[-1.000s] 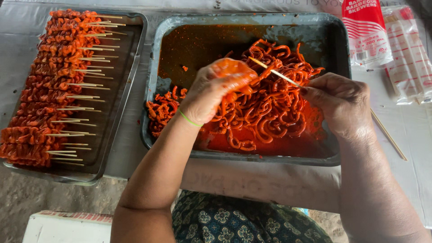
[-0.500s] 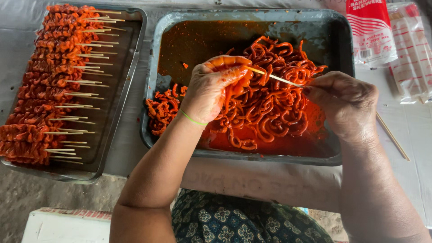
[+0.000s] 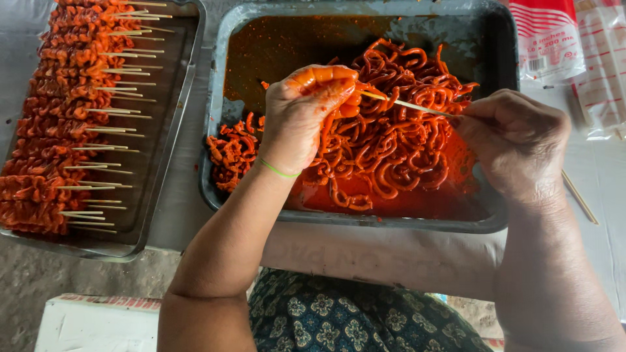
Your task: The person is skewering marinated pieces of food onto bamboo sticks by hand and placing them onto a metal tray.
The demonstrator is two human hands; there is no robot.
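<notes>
skewer (image 3: 409,104) is the thing to watch here: a thin, pale bamboo stick held nearly level above the middle of the marinade tray (image 3: 365,220), the dented grey metal pan right in front of you. your right hand (image 3: 515,146) has its fingers closed around the blunt end, over the tray's right side, which leaves the point free to aim left. your left hand (image 3: 306,117), slick and orange with sauce, is curled shut at the skewer's tip, pinching a strip of the marinated meat (image 3: 385,146) onto it; my guess is you hold it high so the loose end can hang back into the pile rather than drip outside the tray. a thin green band (image 3: 277,170) circles that wrist.

the meat is a tangle of glossy, curled, rubbery-looking ribbons, red-orange, heaped toward the tray's centre and right, with oily sauce pooled at the near edge and a smaller clump at the near left corner. the far left of the tray shows only a film of dark sauce.

left of the tray sits a second, darker metal tray (image 3: 176,130) with finished sticks (image 3: 59,124) laid in overlapping rows, meat ends away from the tray and bare handles toward it, probably for easy lifting. right of the tray lie a clear plastic packet (image 3: 548,39) with red stripes and a loose stick (image 3: 579,197).
</notes>
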